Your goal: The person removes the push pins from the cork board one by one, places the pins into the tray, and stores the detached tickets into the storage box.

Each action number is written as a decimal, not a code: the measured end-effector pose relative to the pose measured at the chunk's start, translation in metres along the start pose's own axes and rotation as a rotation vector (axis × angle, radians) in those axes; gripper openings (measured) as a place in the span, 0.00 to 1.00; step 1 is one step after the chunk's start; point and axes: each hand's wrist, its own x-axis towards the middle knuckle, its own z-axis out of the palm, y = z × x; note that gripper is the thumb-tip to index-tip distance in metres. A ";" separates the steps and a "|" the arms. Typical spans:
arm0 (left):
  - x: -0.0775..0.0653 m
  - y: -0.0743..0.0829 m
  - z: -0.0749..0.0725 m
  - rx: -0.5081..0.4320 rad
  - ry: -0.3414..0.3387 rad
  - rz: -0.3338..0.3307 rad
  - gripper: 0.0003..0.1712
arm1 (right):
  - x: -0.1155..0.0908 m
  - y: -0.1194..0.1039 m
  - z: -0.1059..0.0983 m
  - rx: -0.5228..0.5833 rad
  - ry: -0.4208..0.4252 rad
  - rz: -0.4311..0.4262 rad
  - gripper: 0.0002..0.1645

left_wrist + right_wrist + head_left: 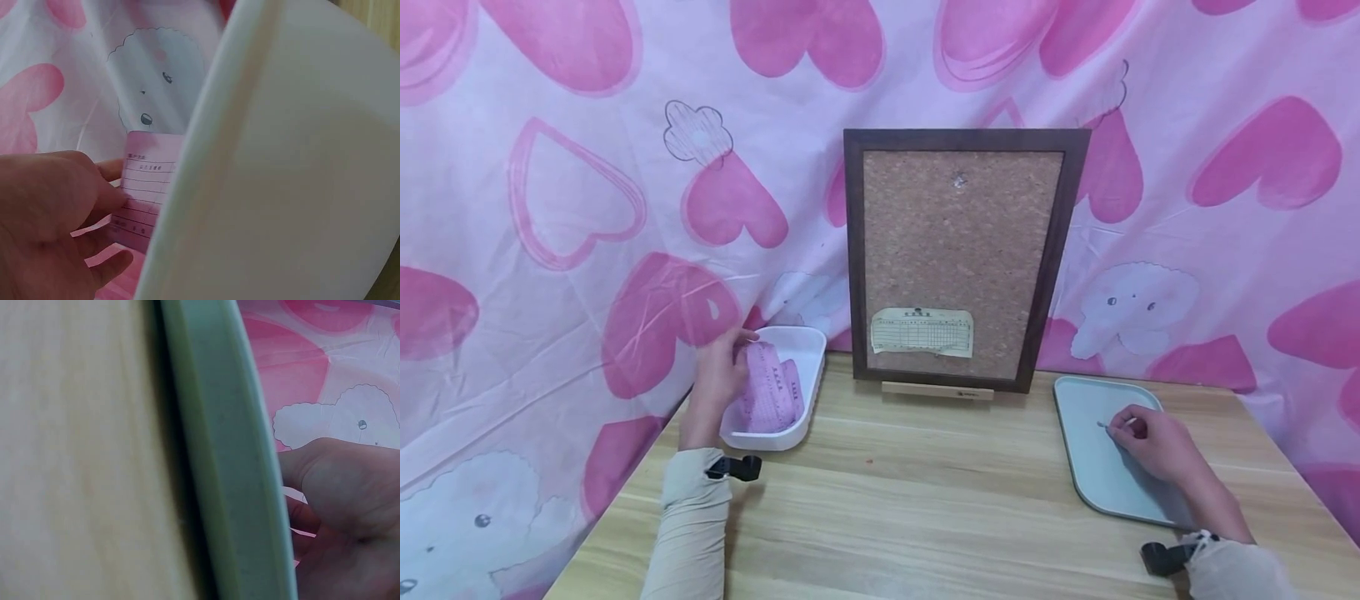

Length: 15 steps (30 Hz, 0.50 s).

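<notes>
My left hand (722, 371) reaches into the white tray (815, 346) at the left. Its thumb and fingers pinch a pink printed paper slip (147, 187) by the edge. Several more pink slips (775, 392) lie in that tray. Over the pale green tray (1082, 475) at the right, my right hand (1153, 442) has its thumb and forefinger together at a small greyish thing (1102, 425), too small to name surely. In the right wrist view the green tray's side (234, 456) hides those fingertips.
Between the trays a framed cork board (958, 242) stands on a wooden base (936, 390). A yellowish printed slip (921, 333) is pinned low on it; a small shiny thing (959, 179) sits near the top. Behind hangs a pink heart-patterned cloth (572, 333). A tiny orange speck (869, 461) lies on the wooden table (925, 517).
</notes>
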 end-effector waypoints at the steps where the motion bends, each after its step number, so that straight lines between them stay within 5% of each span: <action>1: 0.000 0.000 0.000 -0.007 -0.006 -0.001 0.18 | 0.000 0.000 0.000 0.002 0.001 0.004 0.07; 10: 0.000 0.002 0.001 -0.031 -0.054 -0.011 0.20 | 0.002 0.004 0.001 0.028 -0.008 0.026 0.10; 15: 0.003 0.009 0.001 -0.031 -0.028 -0.006 0.17 | 0.001 0.003 0.001 0.026 -0.014 0.029 0.09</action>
